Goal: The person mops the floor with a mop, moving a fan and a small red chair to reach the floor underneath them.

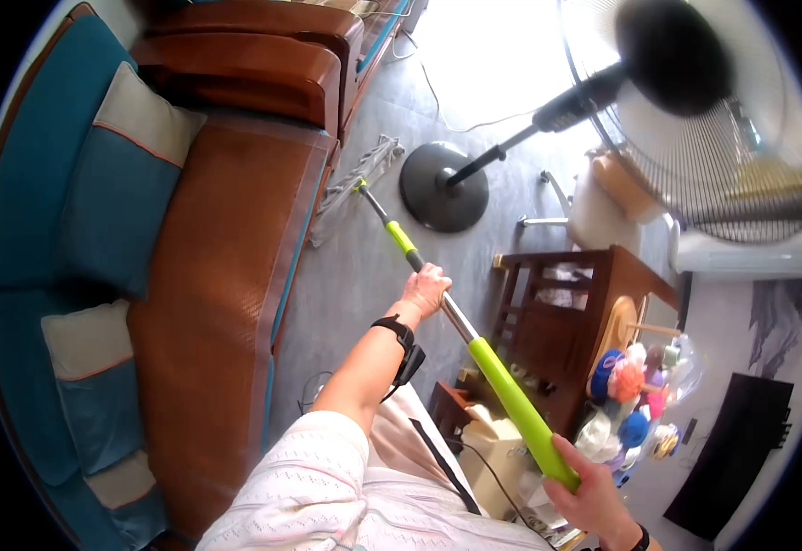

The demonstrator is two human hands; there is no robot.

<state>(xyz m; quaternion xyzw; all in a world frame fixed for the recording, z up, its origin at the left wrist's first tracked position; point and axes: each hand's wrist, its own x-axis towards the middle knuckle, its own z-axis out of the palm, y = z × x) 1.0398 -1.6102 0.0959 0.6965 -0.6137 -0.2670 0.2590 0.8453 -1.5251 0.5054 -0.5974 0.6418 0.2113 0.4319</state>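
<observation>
A mop with a green and silver pole (511,395) slants across the view from lower right to upper left. Its grey fabric head (357,188) lies on the grey floor between the sofa's front edge and the round black base of a standing fan (444,186). My left hand (426,289) is wrapped round the metal part of the pole, about midway along it; a black device is strapped to that wrist. Farther back, at the end of the green grip, my right hand (592,491) is closed on the pole.
A wooden sofa with a brown seat mat (217,230) and blue cushions runs along the left. The fan's cage (722,138) looms at the upper right. Behind it stand a wheeled chair (607,202) and a dark wooden cabinet (557,312). Colourful yarn balls (630,386) sit beside the cabinet. A thin cable (442,115) crosses the floor.
</observation>
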